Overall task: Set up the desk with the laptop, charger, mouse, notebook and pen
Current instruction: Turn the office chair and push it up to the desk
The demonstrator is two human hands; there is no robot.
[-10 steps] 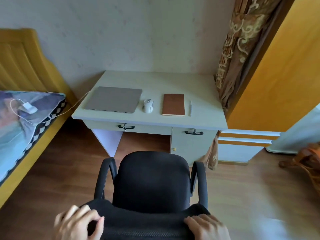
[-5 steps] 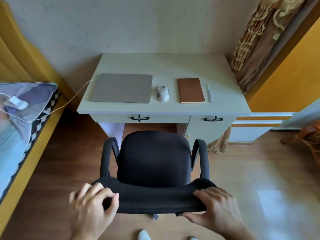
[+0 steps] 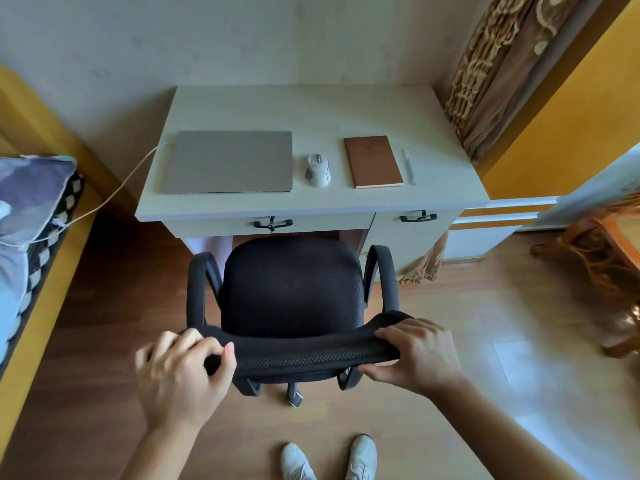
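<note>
On the pale desk lie, from left to right, a closed grey laptop, a white mouse, a brown notebook and a white pen. A white charger cable runs from the laptop's left edge across to the bed. A black office chair stands in front of the desk, its seat close to the drawers. My left hand grips the left end of the chair's backrest top. My right hand grips the right end.
A bed with a yellow frame and patterned bedding lines the left side. A brown curtain and a yellow wall stand right of the desk. An orange wooden piece of furniture sits at the far right. My shoes are on the wooden floor.
The view has tilted down and come closer to the desk. The chair has rolled toward the desk with both hands on its backrest. My shoes have come into view.
</note>
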